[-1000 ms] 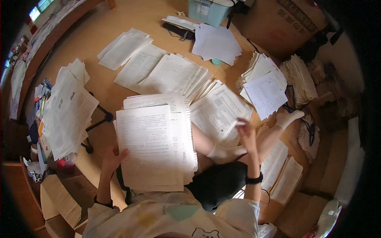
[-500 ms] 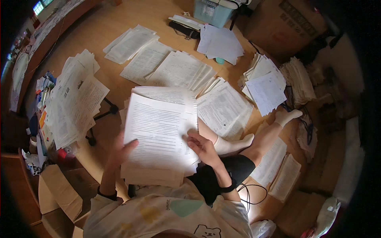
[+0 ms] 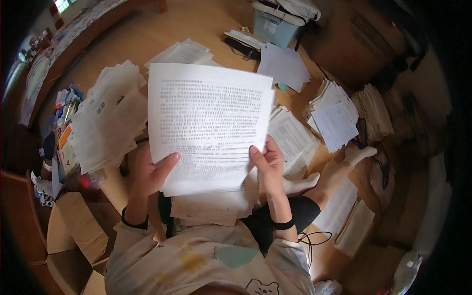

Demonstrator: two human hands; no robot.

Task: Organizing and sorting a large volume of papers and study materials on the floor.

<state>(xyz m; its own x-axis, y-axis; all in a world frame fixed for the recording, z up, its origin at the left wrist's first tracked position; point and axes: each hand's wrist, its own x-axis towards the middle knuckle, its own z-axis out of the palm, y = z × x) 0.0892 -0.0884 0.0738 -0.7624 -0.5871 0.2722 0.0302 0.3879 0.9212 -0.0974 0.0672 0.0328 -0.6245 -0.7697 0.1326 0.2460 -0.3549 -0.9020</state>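
Several printed sheets of paper (image 3: pixel 211 113) are held up before me, their top page covered in lines of dark text. My left hand (image 3: pixel 155 169) grips the lower left edge, thumb on the front and fingers behind. On the right edge, my right hand (image 3: pixel 268 160) pinches the same sheets, its thumb lying on the print. Below them, more papers (image 3: pixel 211 209) rest on my lap. Behind the raised sheets, part of a row of papers on the floor is hidden; one printed pile (image 3: pixel 295 135) shows to the right.
A tall fan of papers (image 3: pixel 108 115) stands at left near an open cardboard box (image 3: pixel 78 221). Farther right lie a loose paper stack (image 3: pixel 334 120) and a bundled one (image 3: pixel 371 108). A blue plastic bin (image 3: pixel 275 24) and a large carton (image 3: pixel 354 44) stand at the back. A black cable (image 3: pixel 314 238) curls beside my leg.
Both hands have raised the top sheets off the lap pile and up, away from my body. My right hand now grips their right edge, and the view has shifted slightly.
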